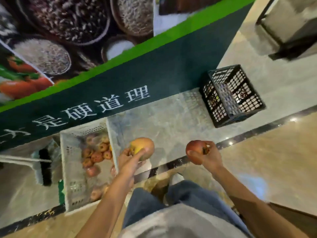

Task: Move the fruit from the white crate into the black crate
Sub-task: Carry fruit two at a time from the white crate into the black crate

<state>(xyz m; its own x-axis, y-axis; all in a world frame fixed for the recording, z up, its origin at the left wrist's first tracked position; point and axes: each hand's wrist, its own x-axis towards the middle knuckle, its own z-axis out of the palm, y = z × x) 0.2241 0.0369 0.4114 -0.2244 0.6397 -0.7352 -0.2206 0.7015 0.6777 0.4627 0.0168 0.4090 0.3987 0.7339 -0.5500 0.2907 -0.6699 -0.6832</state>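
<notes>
The white crate (68,157) sits on the floor at lower left and holds several red pomegranates (96,157). My left hand (132,160) grips a red-yellow fruit (143,147) just right of the white crate's rim. A red pomegranate (194,151) is held in my right hand (210,155), above the dark floor strip. Further right and farther away, the black crate (231,95) stands on the floor, with a little fruit dimly visible through its mesh.
A green banner wall (120,79) with food pictures runs behind both crates. A broom (43,166) lies left of the white crate. My legs (171,200) are at the bottom centre. A metal stand (289,31) is at top right.
</notes>
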